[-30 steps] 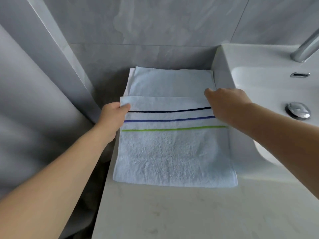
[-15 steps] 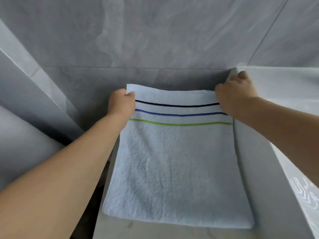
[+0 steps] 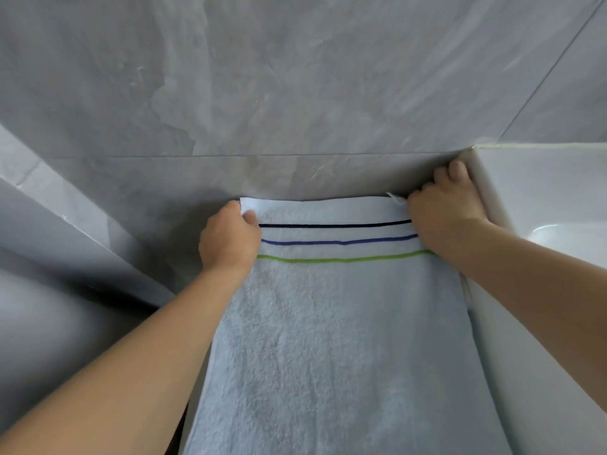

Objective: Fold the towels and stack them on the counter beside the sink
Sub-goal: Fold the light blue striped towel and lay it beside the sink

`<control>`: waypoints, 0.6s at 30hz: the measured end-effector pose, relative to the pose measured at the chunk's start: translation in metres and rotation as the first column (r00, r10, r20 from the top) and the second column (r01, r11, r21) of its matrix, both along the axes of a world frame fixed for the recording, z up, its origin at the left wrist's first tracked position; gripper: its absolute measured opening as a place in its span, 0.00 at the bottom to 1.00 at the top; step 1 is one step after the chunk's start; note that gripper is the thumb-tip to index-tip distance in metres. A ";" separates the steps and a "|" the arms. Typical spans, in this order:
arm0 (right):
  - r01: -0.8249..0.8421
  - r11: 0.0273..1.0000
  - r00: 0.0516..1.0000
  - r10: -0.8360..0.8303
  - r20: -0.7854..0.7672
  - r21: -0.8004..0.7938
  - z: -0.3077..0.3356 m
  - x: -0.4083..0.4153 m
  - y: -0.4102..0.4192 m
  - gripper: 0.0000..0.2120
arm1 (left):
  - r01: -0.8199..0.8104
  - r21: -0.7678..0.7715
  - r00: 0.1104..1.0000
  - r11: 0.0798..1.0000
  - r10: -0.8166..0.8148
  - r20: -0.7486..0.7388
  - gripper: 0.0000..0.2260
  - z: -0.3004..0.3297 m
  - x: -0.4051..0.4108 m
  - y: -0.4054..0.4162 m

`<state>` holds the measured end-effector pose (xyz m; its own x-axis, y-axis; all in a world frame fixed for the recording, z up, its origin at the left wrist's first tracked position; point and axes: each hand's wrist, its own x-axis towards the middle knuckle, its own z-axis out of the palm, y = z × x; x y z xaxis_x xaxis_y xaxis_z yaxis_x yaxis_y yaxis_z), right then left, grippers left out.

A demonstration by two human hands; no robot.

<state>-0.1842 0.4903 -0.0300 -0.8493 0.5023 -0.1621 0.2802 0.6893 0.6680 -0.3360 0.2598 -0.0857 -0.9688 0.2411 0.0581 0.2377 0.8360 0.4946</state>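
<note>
Head view: left hand (image 3: 229, 238) and right hand (image 3: 441, 214) each pinch a far corner of the striped towel (image 3: 335, 339). Towel lies flat between the hands, far edge at the grey wall (image 3: 295, 93), sink (image 3: 542, 198) touching right hand.

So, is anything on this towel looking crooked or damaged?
Nothing serious. The towel lies flat, stripes straight. Only a small white tag or loose thread sticks up at its far right corner, beside the right hand.
</note>
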 end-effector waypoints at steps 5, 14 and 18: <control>0.026 0.999 1.000 -0.026 -0.009 -0.028 -0.009 -0.004 0.002 0.15 | 0.053 -0.143 0.990 0.988 -0.071 -0.123 0.11 -0.007 0.013 0.004; -0.043 0.994 0.997 0.036 -0.074 -0.103 -0.010 -0.003 0.006 0.13 | -0.082 -0.017 0.996 0.996 0.083 0.017 0.16 0.005 0.009 0.005; -0.031 0.997 0.999 0.032 0.008 -0.074 -0.013 -0.002 0.006 0.17 | -0.119 -0.013 0.992 0.993 0.119 -0.030 0.14 0.008 0.007 0.008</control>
